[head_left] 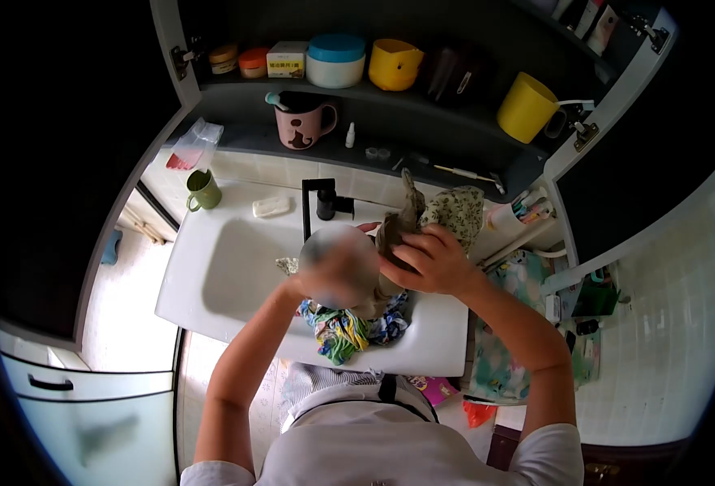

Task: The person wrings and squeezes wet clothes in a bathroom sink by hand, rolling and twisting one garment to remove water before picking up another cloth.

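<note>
Your right hand [432, 261] has its fingers bent and pressed together on a dark grey-brown length of soft cloth [391, 236], pinching it over the right part of the sink. Your left hand [337, 267] is just left of that grip, but it is blurred — you cannot tell whether its fingers are spread or closed. Just beyond your right fingers rises a cream cloth with an olive leaf print [458, 212]; whether it joins the grey-brown one cannot be told. Nearer you than both sets of fingers, a crumpled, multicoloured printed cloth [349, 330] lies on the front edge of the white rectangular sink [244, 255].

The closest obstacle is the black square-cornered tap [325, 205], standing just past your left fingers. Left of it lie a white bar of soap [271, 206] and, farther out, an olive-green mug [203, 190] on the rim. To the right of your right fingers, a cluster of toothbrushes and tubes [529, 206] stands near the patterned cloth. Farther beyond your fingers run dark grey shelves [252, 142] — a pink mug with a dark figure [298, 130], a small white bottle [350, 135] and a yellow cup [527, 107] among their contents.
</note>
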`<state>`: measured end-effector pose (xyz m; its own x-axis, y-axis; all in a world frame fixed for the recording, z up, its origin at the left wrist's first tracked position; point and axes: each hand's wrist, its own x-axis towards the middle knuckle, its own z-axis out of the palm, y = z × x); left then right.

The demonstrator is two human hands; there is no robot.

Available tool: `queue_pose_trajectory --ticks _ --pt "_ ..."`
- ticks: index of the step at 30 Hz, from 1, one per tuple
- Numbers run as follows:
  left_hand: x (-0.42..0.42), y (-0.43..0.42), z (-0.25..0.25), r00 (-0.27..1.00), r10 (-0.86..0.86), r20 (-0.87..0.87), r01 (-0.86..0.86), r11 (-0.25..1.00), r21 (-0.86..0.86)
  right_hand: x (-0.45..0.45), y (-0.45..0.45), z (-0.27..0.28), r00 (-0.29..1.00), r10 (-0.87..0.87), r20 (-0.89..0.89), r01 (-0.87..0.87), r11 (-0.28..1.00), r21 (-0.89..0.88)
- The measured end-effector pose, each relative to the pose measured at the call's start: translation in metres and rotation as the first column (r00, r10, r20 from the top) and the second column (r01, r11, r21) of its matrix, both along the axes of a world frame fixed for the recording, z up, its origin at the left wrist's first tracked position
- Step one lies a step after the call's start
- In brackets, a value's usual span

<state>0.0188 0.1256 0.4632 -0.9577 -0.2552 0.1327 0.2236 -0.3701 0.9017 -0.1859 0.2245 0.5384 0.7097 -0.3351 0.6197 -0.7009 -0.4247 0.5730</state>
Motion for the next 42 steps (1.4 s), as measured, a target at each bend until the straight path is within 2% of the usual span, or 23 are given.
queue_pose_trajectory --ticks 1,2,4,6,11,12,13,16,18,20,22,24,25,28,29,31,32,34,36,38,40,41,42 --pt "0.001 -0.004 0.009 0.994 -0.056 -0.094 0.07 0.986 0.149 0.004 -0.001 0.006 1.0 0.014 0.016 -0.013 1.0 -0.024" --pt "0.001 -0.021 -0.008 0.994 -0.088 -0.063 0.092 0.994 0.063 0.007 0.0 0.012 0.999 0.026 0.032 -0.024 0.999 -0.045" --pt "-0.008 -0.071 -0.112 0.997 -0.075 -0.009 0.074 0.991 -0.114 0.015 -0.002 0.029 0.998 0.018 0.052 -0.013 0.995 -0.095" --pt "-0.014 -0.081 -0.12 0.992 -0.126 -0.03 0.124 0.991 -0.056 0.019 -0.006 0.043 0.998 -0.003 0.069 0.012 0.99 -0.14" --pt "-0.022 -0.078 -0.072 0.929 -0.355 -0.109 0.363 0.929 0.068 0.023 0.0 0.055 0.992 -0.082 0.098 0.1 0.974 -0.202" --pt "-0.019 -0.066 -0.02 0.901 -0.423 -0.091 0.431 0.899 0.085 0.024 0.002 0.055 0.989 -0.095 0.109 0.117 0.968 -0.222" --pt "-0.018 -0.06 0.008 0.871 -0.487 -0.072 0.492 0.865 0.103 0.026 0.003 0.056 0.985 -0.123 0.117 0.148 0.96 -0.238" --pt "-0.034 -0.078 -0.026 0.869 -0.486 -0.096 0.471 0.871 -0.14 0.028 0.007 0.063 0.966 -0.223 0.128 0.251 0.927 -0.278" --pt "-0.044 -0.074 -0.051 0.89 -0.449 -0.083 0.426 0.882 -0.204 0.025 0.011 0.064 0.949 -0.284 0.14 0.313 0.904 -0.291" --pt "-0.047 -0.065 -0.043 0.828 -0.548 0.12 0.556 0.772 -0.308 0.017 0.017 0.063 0.917 -0.355 0.181 0.393 0.882 -0.262" --pt "-0.043 -0.057 -0.039 0.771 -0.632 0.081 0.628 0.732 -0.262 0.011 0.019 0.06 0.894 -0.388 0.223 0.427 0.89 -0.162" --pt "-0.03 -0.035 -0.047 0.723 -0.661 -0.2 0.663 0.746 -0.068 0.02 0.014 0.057 0.874 -0.397 0.28 0.423 0.905 -0.04" --pt "-0.019 -0.027 -0.035 0.672 -0.696 -0.253 0.717 0.697 -0.017 0.019 0.01 0.047 0.871 -0.397 0.29 0.419 0.908 -0.015" --pt "0.007 -0.031 -0.048 0.834 -0.552 0.002 0.552 0.833 -0.042 0.002 -0.006 0.008 0.868 -0.4 0.294 0.402 0.914 0.055" --pt "0.022 -0.029 -0.031 0.843 -0.528 0.103 0.535 0.843 -0.063 -0.004 -0.012 -0.009 0.87 -0.392 0.298 0.388 0.919 0.076" --pt "0.036 -0.022 -0.029 0.9 -0.417 0.126 0.432 0.891 -0.141 0.008 -0.031 -0.014 0.884 -0.367 0.29 0.352 0.93 0.106" --pt "0.046 -0.015 -0.019 0.925 -0.356 0.13 0.369 0.924 -0.097 0.023 -0.032 -0.005 0.892 -0.359 0.277 0.34 0.933 0.114" --pt "0.055 -0.01 -0.026 0.968 -0.206 0.142 0.234 0.948 -0.215 0.029 -0.034 -0.006 0.901 -0.344 0.263 0.309 0.936 0.168" --pt "0.056 -0.011 -0.037 0.98 -0.098 0.171 0.152 0.927 -0.342 0.029 -0.036 -0.012 0.912 -0.316 0.262 0.25 0.934 0.253" --pt "0.064 -0.003 -0.031 0.972 0.099 0.212 0.023 0.861 -0.507 0.035 -0.03 -0.01 0.924 -0.31 0.222 0.223 0.912 0.345" --pt "0.063 0.009 -0.039 0.919 0.321 0.23 -0.101 0.754 -0.649 0.021 -0.03 -0.031 0.869 -0.455 0.193 0.241 0.732 0.638" --pt "0.059 0.016 -0.045 0.871 0.389 0.3 -0.077 0.711 -0.699 0.014 -0.03 -0.044 0.837 -0.525 0.156 0.238 0.605 0.76" --pt "0.057 0.027 -0.04 0.814 0.453 0.363 -0.041 0.668 -0.743 0.01 -0.032 -0.05 0.853 -0.515 0.089 0.283 0.599 0.749"
